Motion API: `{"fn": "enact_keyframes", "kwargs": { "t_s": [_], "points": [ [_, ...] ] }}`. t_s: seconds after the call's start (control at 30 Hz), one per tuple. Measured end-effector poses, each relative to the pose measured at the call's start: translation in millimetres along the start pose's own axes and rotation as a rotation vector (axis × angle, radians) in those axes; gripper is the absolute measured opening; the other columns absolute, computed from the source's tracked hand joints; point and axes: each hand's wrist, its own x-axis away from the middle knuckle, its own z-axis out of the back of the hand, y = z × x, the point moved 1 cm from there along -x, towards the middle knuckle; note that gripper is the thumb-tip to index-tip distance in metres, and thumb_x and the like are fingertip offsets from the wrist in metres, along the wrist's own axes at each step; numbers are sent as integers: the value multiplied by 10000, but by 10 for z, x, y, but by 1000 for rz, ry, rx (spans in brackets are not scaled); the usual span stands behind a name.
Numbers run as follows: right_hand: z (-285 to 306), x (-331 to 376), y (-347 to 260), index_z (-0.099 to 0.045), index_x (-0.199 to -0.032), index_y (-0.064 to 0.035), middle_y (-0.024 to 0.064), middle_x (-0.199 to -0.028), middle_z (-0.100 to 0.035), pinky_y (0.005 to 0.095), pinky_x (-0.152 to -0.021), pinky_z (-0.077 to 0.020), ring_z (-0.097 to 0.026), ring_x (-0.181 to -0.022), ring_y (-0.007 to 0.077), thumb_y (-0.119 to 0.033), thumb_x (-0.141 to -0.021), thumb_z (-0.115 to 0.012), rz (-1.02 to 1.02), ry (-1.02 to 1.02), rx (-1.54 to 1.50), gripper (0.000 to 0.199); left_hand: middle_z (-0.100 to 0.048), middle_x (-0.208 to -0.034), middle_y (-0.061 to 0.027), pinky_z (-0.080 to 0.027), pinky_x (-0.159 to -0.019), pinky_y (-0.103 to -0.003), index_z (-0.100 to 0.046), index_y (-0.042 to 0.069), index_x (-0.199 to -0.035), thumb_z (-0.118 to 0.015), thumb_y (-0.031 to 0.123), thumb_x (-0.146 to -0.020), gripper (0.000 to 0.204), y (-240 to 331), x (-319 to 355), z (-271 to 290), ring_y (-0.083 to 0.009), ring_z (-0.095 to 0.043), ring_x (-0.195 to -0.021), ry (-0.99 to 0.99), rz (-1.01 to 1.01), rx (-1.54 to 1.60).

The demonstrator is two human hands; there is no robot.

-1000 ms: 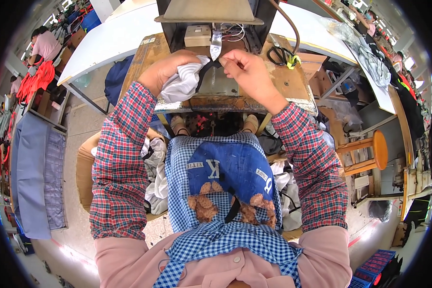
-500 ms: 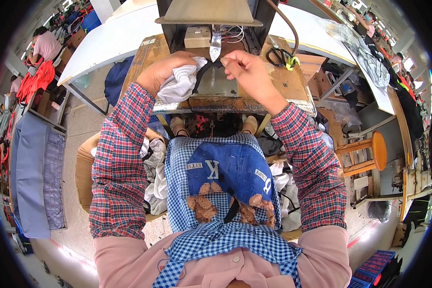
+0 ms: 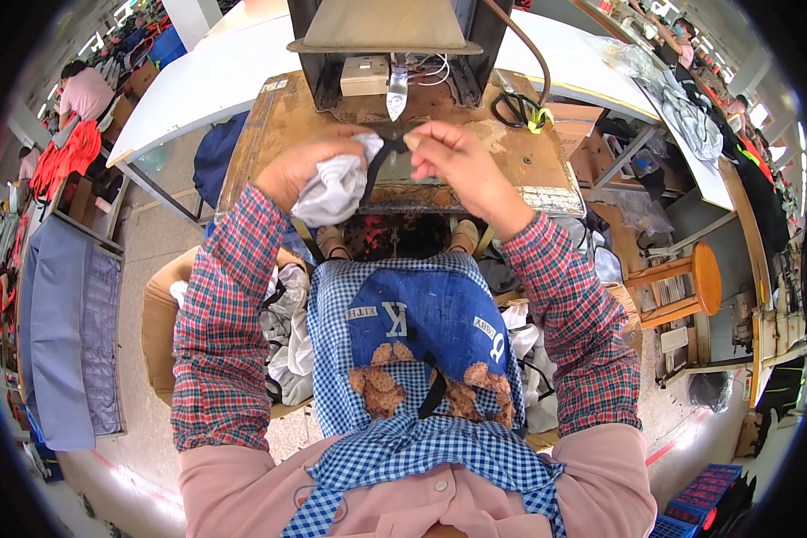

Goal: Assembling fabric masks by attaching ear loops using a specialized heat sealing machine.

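Bunched white fabric [image 3: 330, 190] is gripped in my left hand [image 3: 300, 169], its fingers closed around it. A black strap [image 3: 379, 167] runs along the right side of that fabric and stretches across to my right hand [image 3: 462, 170]. There, thumb and fingertips pinch the strap's end. Both hands are held above the near edge of a worn wooden table [image 3: 269, 125]. Just beyond them, a pointed metal blade [image 3: 396, 94] hangs down from a dark metal housing [image 3: 323, 76], apart from the strap.
Black-handled scissors [image 3: 515, 109] lie at the table's right, by a brown hose [image 3: 540, 54]. White pieces fill a cardboard box [image 3: 159, 332] on my left; more white cloth [image 3: 531, 359] lies on my right. An orange stool [image 3: 707, 281] stands further right. Several people are in the background.
Both hands have drawn back toward me, away from the metal blade, bringing the white fabric and strap along. The strap was at the blade's tip before; now a gap shows between them.
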Motion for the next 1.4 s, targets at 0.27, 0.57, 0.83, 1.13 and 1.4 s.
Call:
{"fn": "enact_keyframes", "kwargs": {
  "t_s": [0.27,0.57,0.83,1.13,1.4],
  "points": [
    [-499,451,195,-639,-997,-49,7,-862,-641,253,-754,-535,-621,-785,96,-283,-938,-649,-139,-72,-382,241,-642,-1038,-79,-494,-808,-253,-531,-8,-1234,-650,64,-742,511,-169,441,-304,-163,-636,-936,-98,90,19],
    [-622,601,212,-646,-943,-35,3,-822,-648,220,-664,-491,-596,-731,67,-222,-944,-638,-67,3,-295,187,-602,-1134,-179,-438,-957,-432,-534,31,-1220,-708,161,-726,539,-239,921,-987,-386,-569,-1063,456,-732,-1245],
    [-533,648,47,-630,-982,-2,13,-866,-667,220,-686,-465,-570,-775,52,-212,-970,-597,-29,-111,54,213,-620,-1115,-189,-530,-674,-342,-594,27,-1150,-666,77,-767,393,-359,1019,-829,-298,-660,-786,480,-661,-1175],
    [-437,649,-95,-611,-999,16,67,-945,-687,255,-818,-533,-659,-895,118,-196,-989,-561,-153,-294,14,218,-641,-1079,-60,-412,-599,-226,-522,8,-953,-574,54,-871,106,-250,927,-624,-63,-456,-682,83,-377,-702],
    [-406,670,-81,-610,-926,9,61,-816,-685,251,-651,-558,-676,-747,119,-212,-971,-575,-248,-304,-7,228,-576,-887,-1,-420,-663,-235,-484,21,-881,-559,83,-887,97,-386,789,-509,-60,-443,-751,-139,-324,-689]
  ]
}}
